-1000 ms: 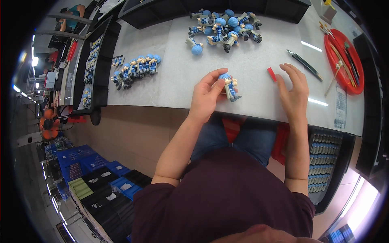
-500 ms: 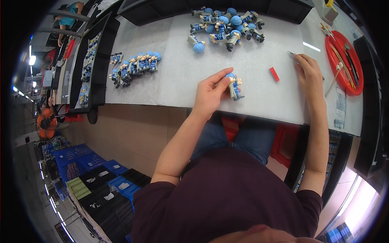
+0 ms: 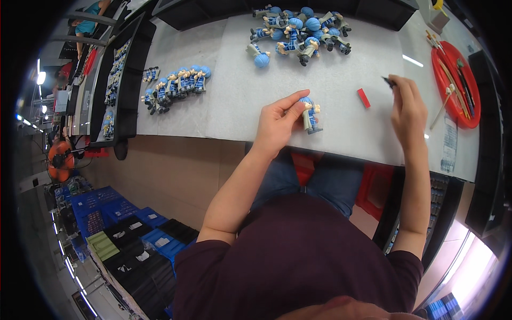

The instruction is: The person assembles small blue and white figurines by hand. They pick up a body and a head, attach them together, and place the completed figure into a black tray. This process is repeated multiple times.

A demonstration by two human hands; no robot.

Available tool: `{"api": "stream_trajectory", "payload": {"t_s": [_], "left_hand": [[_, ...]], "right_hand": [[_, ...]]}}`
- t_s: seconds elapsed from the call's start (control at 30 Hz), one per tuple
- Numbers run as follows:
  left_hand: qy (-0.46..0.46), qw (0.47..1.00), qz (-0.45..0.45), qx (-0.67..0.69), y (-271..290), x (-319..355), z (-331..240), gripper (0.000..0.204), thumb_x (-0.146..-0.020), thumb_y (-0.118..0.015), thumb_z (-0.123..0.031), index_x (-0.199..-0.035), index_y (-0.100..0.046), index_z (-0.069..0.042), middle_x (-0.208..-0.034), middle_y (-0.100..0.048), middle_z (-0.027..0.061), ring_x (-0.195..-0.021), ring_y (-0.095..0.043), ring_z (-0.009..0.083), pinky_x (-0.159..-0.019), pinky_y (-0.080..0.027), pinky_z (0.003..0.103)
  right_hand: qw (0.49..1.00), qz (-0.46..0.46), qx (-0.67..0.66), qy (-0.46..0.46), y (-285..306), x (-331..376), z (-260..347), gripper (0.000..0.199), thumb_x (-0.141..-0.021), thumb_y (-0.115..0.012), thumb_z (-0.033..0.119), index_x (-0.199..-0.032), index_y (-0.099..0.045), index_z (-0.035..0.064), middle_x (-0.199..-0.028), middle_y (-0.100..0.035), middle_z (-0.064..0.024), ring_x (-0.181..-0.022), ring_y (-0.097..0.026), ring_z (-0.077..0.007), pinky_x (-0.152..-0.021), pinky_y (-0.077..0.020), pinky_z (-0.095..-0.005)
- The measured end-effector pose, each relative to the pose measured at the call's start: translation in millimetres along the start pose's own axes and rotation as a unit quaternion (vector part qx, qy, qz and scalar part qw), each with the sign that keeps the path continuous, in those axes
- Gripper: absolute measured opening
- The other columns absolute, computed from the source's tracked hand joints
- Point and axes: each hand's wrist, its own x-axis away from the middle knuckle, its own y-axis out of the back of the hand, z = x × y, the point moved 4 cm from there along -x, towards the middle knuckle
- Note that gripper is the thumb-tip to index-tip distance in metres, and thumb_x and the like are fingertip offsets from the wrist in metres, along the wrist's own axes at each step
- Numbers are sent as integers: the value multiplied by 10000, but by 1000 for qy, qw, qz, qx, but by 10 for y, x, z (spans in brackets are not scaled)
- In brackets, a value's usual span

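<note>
My left hand (image 3: 275, 125) is closed round a small painted figurine (image 3: 310, 121) with blue hair and a blue and grey outfit. It is held upright near the table's front edge, its head partly covered by my thumb and fingers. Off to the right, my right hand (image 3: 409, 114) pinches a slim pointed tool (image 3: 388, 81) above the white tabletop. Only the tool's dark tip sticks out past the fingers, so its exact kind is hidden. Between my hands lies a small red block (image 3: 364, 98), touched by neither.
Loose figurines (image 3: 300, 33) are piled at the back; another group (image 3: 178, 85) lies in a row at left. A red oval tray (image 3: 441, 80) holds brushes at right. Black trays (image 3: 140, 80) line the table's left side and back. A person (image 3: 88, 25) is at far left.
My right hand has lifted off the tabletop and curled in, with the tool now pointing up to the left. The left hand keeps the figurine in place, turned slightly.
</note>
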Motion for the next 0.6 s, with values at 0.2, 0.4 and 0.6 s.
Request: {"api": "stream_trajectory", "payload": {"t_s": [0.2,0.4,0.6], "left_hand": [[17,999,39,18,5,-1,-12,295,-912,-470,-109,-1179,-517,7,-1010,-614,142,-825,-635,210,-733,-534,315],[26,999,45,10,9,-5,-20,295,-908,-481,-116,-1171,-523,12,-1007,-617,144,-812,-634,197,-734,-528,305],[46,998,48,10,15,-13,-29,291,-901,-496,-115,-1161,-533,11,-1004,-623,134,-837,-622,175,-759,-518,296]], "right_hand": [[983,105,-114,98,-135,344,787,230,-712,-669,84,-922,-595,25,-736,-553,-71,-620,-576,-207,-504,-462,-299],[980,92,-118,131,-278,407,865,237,-692,-697,132,-891,-604,45,-718,-546,-44,-609,-562,-169,-483,-449,-283],[979,94,-115,138,-343,421,873,235,-692,-696,134,-887,-602,44,-716,-537,-39,-616,-555,-165,-489,-448,-281]]}}
